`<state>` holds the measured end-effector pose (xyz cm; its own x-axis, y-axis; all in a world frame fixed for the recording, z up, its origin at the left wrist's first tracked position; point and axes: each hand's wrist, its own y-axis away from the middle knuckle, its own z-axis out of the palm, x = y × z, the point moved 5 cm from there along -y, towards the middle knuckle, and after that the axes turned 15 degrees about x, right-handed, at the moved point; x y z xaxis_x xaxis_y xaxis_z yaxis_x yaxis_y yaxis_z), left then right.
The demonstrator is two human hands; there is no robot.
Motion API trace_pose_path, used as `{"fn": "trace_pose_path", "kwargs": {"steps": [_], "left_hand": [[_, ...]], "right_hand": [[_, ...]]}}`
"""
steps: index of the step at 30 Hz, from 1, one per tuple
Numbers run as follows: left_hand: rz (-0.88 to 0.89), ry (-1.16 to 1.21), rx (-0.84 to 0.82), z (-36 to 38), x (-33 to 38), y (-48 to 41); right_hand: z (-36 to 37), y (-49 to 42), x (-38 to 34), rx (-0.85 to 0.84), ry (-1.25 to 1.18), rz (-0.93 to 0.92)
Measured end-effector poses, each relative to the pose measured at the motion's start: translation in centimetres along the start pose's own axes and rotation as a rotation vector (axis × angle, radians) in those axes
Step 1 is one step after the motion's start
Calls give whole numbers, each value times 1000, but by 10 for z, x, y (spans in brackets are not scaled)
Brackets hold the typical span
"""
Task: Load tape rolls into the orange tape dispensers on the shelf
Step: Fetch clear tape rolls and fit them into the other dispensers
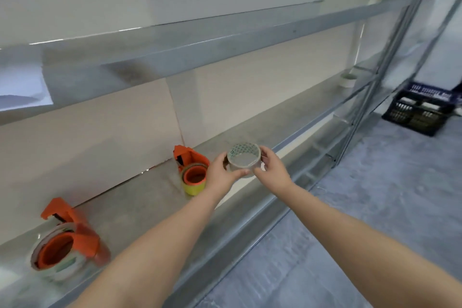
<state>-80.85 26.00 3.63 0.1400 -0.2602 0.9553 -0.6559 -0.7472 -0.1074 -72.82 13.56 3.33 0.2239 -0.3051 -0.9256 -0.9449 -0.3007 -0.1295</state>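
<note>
I see the metal shelf (155,195) running from 7 o'clock up toward 2 o'clock, w/ an upper shelf (225,40) above it. Near dispenser (72,235) sits on the shelf at 8 o'clock, roll loaded on it. Far dispenser (191,167) at approx centre, also w/ a roll, behind the near one along the shelf. Tape roll (243,159) just right of far dispenser, above the shelf's front edge, btwn left hand (222,172) and right hand (272,167). Crate (422,110) on floor at 3 o'clock, beyond the shelf end. Small cup (347,80) on shelf at 2 o'clock.
</note>
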Motion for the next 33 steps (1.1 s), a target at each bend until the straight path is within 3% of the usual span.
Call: {"fn": "trace_pose_path", "kwargs": {"steps": [15, 20, 23, 33], "left_hand": [[88, 39, -270, 226, 69, 4], [111, 39, -286, 289, 83, 18], [128, 37, -341, 349, 100, 21], [154, 60, -399, 389, 109, 5]], "right_hand": [[-195, -69, 79, 215, -55, 95], [-251, -81, 100, 256, -37, 84], [-296, -106, 130, 357, -29, 119], [-317, -140, 149, 375, -37, 101]]}}
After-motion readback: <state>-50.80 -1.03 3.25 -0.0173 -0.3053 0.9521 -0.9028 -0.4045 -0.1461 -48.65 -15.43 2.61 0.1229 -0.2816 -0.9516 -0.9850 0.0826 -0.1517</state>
